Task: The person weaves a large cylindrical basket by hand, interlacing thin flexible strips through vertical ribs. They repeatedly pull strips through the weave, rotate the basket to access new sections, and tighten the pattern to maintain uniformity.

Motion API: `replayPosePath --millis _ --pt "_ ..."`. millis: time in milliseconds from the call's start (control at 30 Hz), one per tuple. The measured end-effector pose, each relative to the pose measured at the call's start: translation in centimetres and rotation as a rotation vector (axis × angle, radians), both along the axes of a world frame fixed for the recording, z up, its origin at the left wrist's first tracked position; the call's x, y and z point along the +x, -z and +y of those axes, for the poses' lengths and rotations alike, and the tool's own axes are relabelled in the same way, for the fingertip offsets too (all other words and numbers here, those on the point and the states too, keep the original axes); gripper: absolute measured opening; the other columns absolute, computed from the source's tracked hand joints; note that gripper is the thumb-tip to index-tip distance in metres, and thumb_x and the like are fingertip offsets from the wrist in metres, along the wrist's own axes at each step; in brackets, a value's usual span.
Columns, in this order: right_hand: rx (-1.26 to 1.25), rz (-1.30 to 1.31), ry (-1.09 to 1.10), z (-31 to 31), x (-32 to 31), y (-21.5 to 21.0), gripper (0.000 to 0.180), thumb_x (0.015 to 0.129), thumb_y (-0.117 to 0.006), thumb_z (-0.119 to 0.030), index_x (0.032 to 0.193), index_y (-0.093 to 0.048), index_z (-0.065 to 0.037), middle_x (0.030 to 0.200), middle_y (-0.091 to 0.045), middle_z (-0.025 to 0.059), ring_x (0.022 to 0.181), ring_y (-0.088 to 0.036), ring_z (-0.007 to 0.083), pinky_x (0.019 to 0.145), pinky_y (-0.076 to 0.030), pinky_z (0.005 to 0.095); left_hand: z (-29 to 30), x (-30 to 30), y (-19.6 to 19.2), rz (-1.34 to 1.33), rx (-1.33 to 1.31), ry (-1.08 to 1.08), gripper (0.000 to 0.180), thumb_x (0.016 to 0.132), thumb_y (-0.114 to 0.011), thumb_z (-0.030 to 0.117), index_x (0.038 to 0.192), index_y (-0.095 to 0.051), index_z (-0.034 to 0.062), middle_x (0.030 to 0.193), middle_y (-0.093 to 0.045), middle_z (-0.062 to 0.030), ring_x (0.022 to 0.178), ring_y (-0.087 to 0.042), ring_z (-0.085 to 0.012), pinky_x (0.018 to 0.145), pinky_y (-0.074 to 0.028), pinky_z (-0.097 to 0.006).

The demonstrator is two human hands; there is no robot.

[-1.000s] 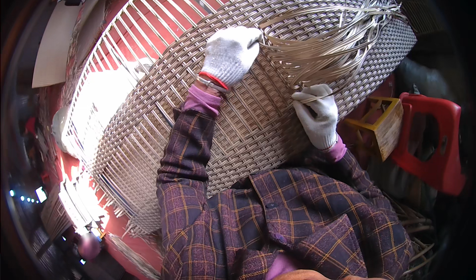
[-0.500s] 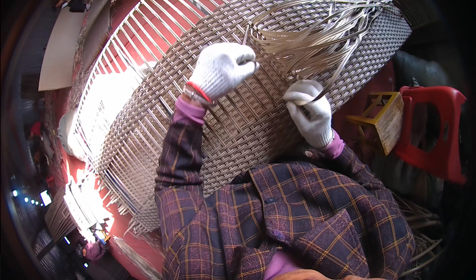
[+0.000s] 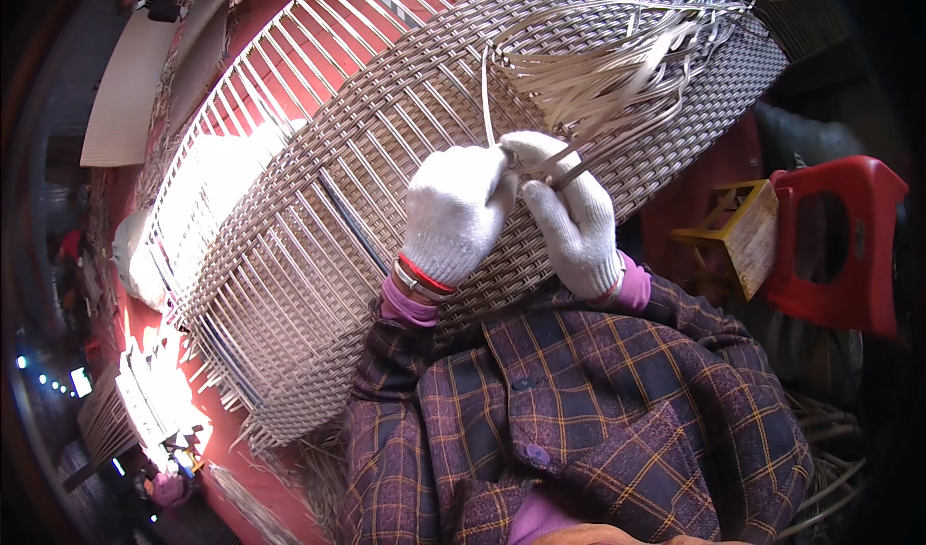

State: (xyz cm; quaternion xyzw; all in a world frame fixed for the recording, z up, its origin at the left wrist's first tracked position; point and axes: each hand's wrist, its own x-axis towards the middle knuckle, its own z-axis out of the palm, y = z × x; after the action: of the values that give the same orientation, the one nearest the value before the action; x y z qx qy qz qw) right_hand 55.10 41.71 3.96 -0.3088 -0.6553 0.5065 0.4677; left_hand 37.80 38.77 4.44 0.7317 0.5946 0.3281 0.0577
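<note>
A large curved wicker panel (image 3: 299, 342) of grey-brown flat strands, with bare metal rods in its open part, lies before me. My left hand (image 3: 455, 215), in a white knitted glove, is closed at the fingertips on a wicker strand (image 3: 486, 96) that rises from the weave. Close beside it, my right hand (image 3: 579, 222), also gloved, pinches a strand near the same spot. The fingertips of both hands nearly meet just above the panel, partly hiding the strand ends. Beyond them, a thick bundle of loose strands (image 3: 608, 87) lies over the weave.
At the right stand a red plastic chair (image 3: 873, 246) and a small yellow-framed stool (image 3: 757, 241). Strand scraps (image 3: 825, 449) lie at the lower right. Red floor (image 3: 280, 492) shows at the left, where bright light falls. A person (image 3: 169, 487) is at the lower left.
My left hand has come down and right toward my right hand. My right hand has shifted slightly left, its fingers now reaching to the left hand's fingertips.
</note>
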Motion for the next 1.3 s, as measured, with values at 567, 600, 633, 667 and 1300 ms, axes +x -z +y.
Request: replayPosePath --millis 567,600,633,667,1300 --pt "0.664 -0.236 -0.310 -5.9 -15.5 -1.3 0.025 0.097 -0.066 -0.032 0.119 -0.068 -0.022 0.087 -0.068 -0.0031 0.100 -0.066 0.0239 0.097 -0.041 0.0733 -5.7 -7.1 5.4 -1.666 -0.024 -0.174 0.037 0.103 -0.064 0.024 0.127 -0.061 -0.0043 0.103 -0.072 -0.0179 0.089 -0.073 -0.0294 0.073 -0.061 -0.039" --pt "0.715 -0.219 -0.316 -6.5 -15.4 -1.2 0.018 0.096 -0.064 -0.030 0.111 -0.067 -0.021 0.086 -0.065 -0.0017 0.098 -0.066 0.0249 0.098 -0.041 0.0736 -5.9 -7.7 5.3 -1.739 -0.009 -0.170 0.038 0.104 -0.063 0.025 0.127 -0.061 -0.0041 0.102 -0.072 -0.0176 0.088 -0.073 -0.0289 0.073 -0.061 -0.039" --pt "0.786 -0.132 -0.275 -7.0 -15.3 -1.2 0.012 0.095 -0.062 -0.028 0.102 -0.066 -0.020 0.085 -0.063 -0.0003 0.095 -0.066 0.0259 0.099 -0.040 0.0739 -6.0 -8.2 5.3 -1.798 0.005 -0.166 0.038 0.105 -0.062 0.026 0.127 -0.061 -0.0040 0.101 -0.072 -0.0173 0.087 -0.073 -0.0284 0.072 -0.061 -0.038" --pt "0.873 -0.206 -0.308 -7.7 -15.3 -1.4 0.013 0.093 -0.063 -0.024 0.104 -0.067 -0.019 0.085 -0.063 0.0003 0.095 -0.066 0.0266 0.099 -0.038 0.0791 -6.3 -8.6 5.3 -1.856 0.020 -0.158 0.038 0.105 -0.062 0.028 0.127 -0.062 -0.0038 0.101 -0.072 -0.0170 0.087 -0.072 -0.0279 0.071 -0.060 -0.038" --pt "0.862 -0.303 -0.307 -1.2 -4.3 5.4 0.032 0.090 -0.072 -0.006 0.122 -0.072 -0.006 0.125 -0.075 0.0101 0.119 -0.069 0.0278 0.104 -0.053 0.0456 -15.9 -17.6 5.2 -1.835 0.279 -0.325 0.061 0.115 -0.041 0.053 0.124 -0.064 -0.0027 0.065 -0.041 0.0050 0.048 -0.035 -0.0060 0.044 -0.031 -0.022"
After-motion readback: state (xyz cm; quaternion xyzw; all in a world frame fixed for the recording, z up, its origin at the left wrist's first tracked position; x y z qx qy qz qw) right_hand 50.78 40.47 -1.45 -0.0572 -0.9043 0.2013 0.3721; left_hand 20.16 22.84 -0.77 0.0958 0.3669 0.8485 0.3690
